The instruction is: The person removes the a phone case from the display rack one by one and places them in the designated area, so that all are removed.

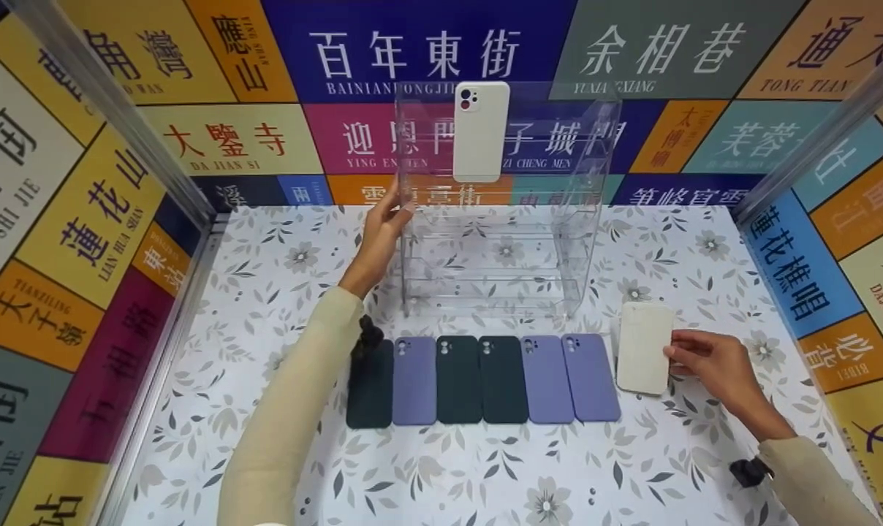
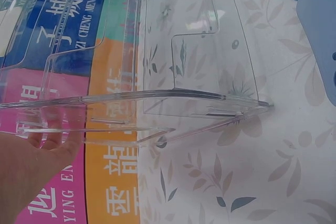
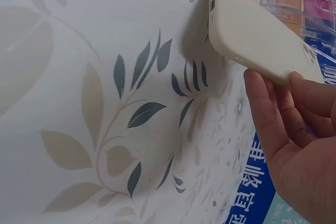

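Note:
In the head view, my right hand (image 1: 712, 365) pinches the edge of a cream phone case (image 1: 644, 351), which looks lifted a little off the table, tilted. The right wrist view shows thumb and fingers on the long side of this case (image 3: 257, 30). With my left hand (image 1: 383, 237) I hold the left side of a clear acrylic tiered display stand (image 1: 500, 292); its panel (image 2: 178, 94) crosses the left wrist view in front of the fingers. Another cream phone case (image 1: 481, 139) stands upright high on the stand, camera cutout at the top.
Left of the right hand's case, dark green phone cases (image 1: 459, 380) and purple phone cases (image 1: 593, 380) lie in one row before the stand. A flower-patterned cloth (image 1: 544, 482) covers the table. Panels with large lettering (image 1: 441, 51) close off the back and both sides.

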{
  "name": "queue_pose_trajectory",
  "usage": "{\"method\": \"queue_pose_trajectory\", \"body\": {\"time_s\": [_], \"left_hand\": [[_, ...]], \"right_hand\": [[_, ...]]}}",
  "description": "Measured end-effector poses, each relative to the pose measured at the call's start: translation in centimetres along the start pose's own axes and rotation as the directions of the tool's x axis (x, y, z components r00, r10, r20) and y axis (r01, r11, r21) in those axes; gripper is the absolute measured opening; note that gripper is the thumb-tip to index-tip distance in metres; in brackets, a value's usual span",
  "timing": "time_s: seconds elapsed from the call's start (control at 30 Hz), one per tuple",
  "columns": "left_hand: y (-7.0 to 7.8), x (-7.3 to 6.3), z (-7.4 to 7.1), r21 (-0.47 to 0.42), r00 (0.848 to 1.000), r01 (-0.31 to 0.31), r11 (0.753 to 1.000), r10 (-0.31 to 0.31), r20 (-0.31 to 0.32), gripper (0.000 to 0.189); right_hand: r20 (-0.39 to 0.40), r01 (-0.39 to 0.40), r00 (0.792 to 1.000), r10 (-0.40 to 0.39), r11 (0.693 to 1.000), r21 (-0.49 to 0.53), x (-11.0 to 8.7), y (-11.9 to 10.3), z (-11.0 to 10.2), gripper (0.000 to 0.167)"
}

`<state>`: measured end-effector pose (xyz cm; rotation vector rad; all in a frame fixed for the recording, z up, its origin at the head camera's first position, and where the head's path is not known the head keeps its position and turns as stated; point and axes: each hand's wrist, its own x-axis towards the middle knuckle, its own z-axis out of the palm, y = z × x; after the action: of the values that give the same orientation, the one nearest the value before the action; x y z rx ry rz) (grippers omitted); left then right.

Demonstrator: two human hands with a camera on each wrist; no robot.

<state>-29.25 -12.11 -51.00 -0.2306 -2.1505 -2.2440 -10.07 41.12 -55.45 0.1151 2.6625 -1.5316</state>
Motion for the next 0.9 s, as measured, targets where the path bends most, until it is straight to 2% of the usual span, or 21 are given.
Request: {"method": "queue_pose_trajectory", "body": {"time_s": [0.3,0.63,0.9], "left_hand": [[0.1,0.0,0.0,0.014,1.000,-0.003,1.000,0.003,-0.007,0.067],[0.0,0.0,0.1,0.007,1.000,-0.007,1.000,0.007,-0.013,0.068],[0.2,-0.1,0.0,0.038,1.000,-0.007,0.999,0.007,-0.005,0.068]], "right_hand": [[0.072,-0.041,0.996,0.043,0.999,-0.020,-0.3,0.6,0.4,0.047],[0.101,-0.054,0.993,0.059,0.997,-0.053,-0.2,1.8,0.8,0.047],[0.134,-0.074,0.988,0.075,0.997,-0.017,-0.5,2.4,1.2,0.047]]}}
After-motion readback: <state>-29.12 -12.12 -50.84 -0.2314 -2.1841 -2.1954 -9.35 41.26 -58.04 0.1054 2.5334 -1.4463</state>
